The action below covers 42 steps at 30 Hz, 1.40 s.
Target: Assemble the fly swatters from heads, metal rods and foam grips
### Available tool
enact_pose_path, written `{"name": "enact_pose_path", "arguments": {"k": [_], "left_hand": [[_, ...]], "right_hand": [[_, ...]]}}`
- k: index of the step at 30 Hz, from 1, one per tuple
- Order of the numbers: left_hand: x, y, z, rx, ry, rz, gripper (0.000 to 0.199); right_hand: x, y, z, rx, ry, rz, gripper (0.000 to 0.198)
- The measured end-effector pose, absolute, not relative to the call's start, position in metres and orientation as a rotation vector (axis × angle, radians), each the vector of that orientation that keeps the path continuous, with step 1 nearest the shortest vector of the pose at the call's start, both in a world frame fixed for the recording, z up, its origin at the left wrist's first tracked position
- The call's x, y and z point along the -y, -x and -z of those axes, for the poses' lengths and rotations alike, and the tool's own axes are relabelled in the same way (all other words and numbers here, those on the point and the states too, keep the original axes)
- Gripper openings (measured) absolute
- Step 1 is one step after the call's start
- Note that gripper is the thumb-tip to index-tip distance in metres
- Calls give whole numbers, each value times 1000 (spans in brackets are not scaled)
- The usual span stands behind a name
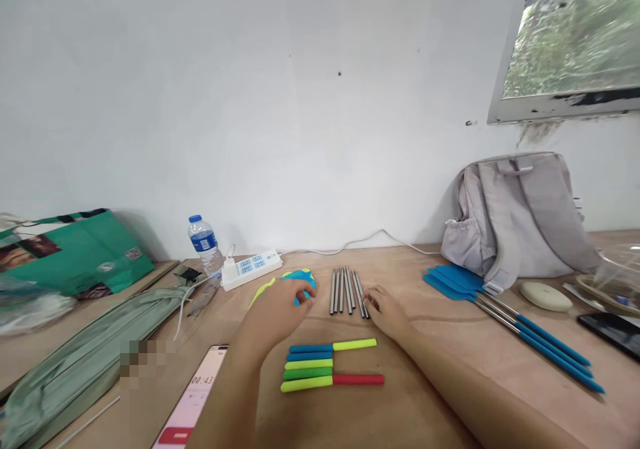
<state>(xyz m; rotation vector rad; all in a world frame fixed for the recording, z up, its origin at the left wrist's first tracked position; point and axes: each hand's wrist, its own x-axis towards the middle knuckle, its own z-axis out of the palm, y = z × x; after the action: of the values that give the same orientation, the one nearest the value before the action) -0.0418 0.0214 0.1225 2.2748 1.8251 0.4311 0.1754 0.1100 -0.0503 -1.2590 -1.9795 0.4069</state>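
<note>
My left hand (285, 304) hovers over or rests by flat blue pieces with yellow spots (303, 277); its fingers are loosely bent, with a gap between thumb and forefinger. A yellow-green piece (261, 292) shows behind its wrist. My right hand (384, 308) is curled at the right side of several silver metal rods (341, 292), fingertips at the rightmost one, partly hiding it. Closer to me lie coloured foam-like tubes side by side: blue ones (310, 354), a green one (307, 373) and yellow-green ones (306, 385). A red tube (358, 379) and another yellow-green tube (355, 344) extend to the right.
A phone with a timer (200, 382) lies left of my forearm. Behind are a power strip (253, 268) and water bottle (204, 242). At right, blue-handled paddles (540, 342) lie before a grey backpack (525, 209). Bags (95, 252) occupy the left side.
</note>
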Motion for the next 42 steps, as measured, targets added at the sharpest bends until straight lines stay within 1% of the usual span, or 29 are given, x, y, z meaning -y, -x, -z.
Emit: {"name": "enact_pose_path", "arguments": {"k": [4, 9, 11, 13, 16, 22, 27, 31, 34, 39, 42], "left_hand": [[-30, 19, -94, -1839, -2303, -197, 22], [-30, -14, -54, -1737, -2400, -79, 23], [-29, -24, -41, -1689, -2447, -43, 21], [-29, -33, -29, -1635, -2502, -32, 19], [-32, -40, -16, -1568, -2567, -50, 18], [-41, -42, -4, -1511, -2624, -121, 18], [-41, -39, -2, -1450, -2619, -187, 14], [-41, -37, -9, -1381, -2584, -315, 15], [-41, -34, -23, -1331, -2553, -433, 21], [-36, -24, -57, -1276, -2407, -720, 30], [-29, -16, -76, -1269, -2326, -821, 32]], "right_hand": [[-113, -172, 57, 1997, 1323, -402, 15], [-113, -181, 64, 1967, 1467, -356, 4], [-114, -187, 64, 1950, 1510, -352, 7], [-116, -194, 64, 1945, 1522, -365, 8], [-119, -204, 61, 1946, 1500, -398, 3], [-118, -209, 54, 1938, 1486, -423, 14], [-113, -202, 56, 1962, 1511, -422, 12], [-114, -205, 55, 1914, 1568, -450, 14], [-116, -212, 51, 1830, 1618, -488, 11], [-117, -219, 45, 1649, 1549, -615, 21], [-118, -214, 38, 1526, 1403, -723, 14]]}}
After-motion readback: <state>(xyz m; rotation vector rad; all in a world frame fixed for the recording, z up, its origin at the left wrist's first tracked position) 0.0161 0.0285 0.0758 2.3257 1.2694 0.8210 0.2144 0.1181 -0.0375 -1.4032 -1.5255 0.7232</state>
